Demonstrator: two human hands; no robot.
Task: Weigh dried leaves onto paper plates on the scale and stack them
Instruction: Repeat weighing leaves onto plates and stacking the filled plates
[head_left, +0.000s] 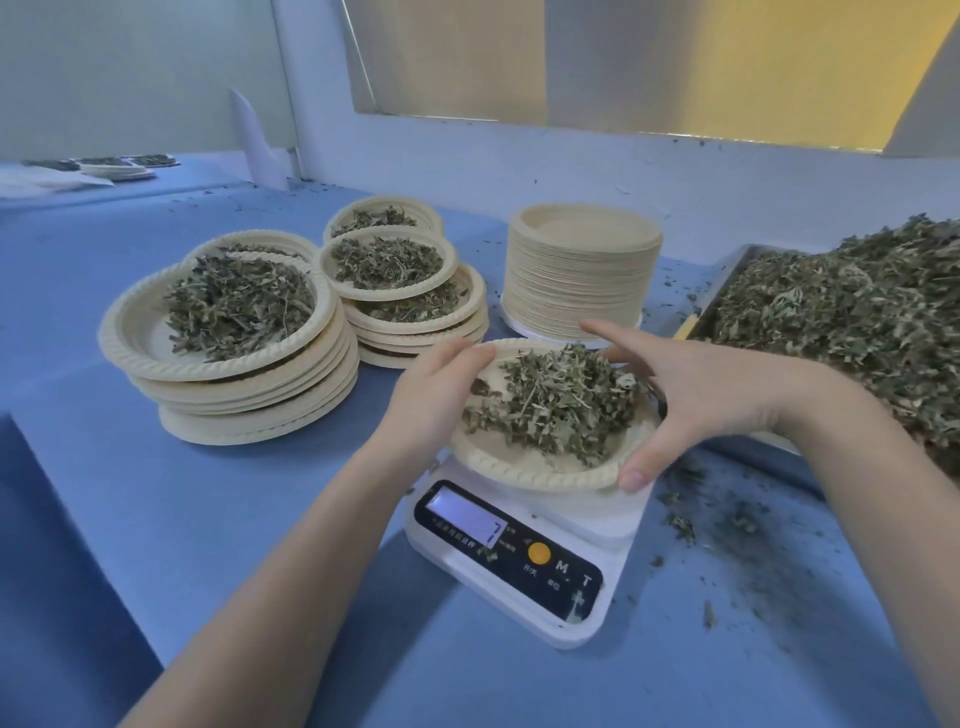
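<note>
Blue cloth covers the worktop, which runs up to a pale wall with a yellowish window. White plastic scale sits near the front edge: dark display panel, orange button, lit screen showing one digit. On the scale is a round beige paper plate with a rope-patterned rim, carrying a loose heap of dried leaves, grey-green, crumpled, stemmy. Left hand grips the plate's left rim, fingers curled over its far edge. Right hand holds the right rim, thumb pressed on the near edge, fingers spread past the far side. Cannot tell whether the plate rests fully on the scale or is tilted off it. Left of the hands, well apart, stand filled stacks of the same plates, leaves on each top plate; a smaller cluster sits just behind. A tall pile of empty plates stands beyond the scale. At right, a metal tray holds a big mound of bulk leaves. Crumbs litter the cloth beside the scale.
</note>
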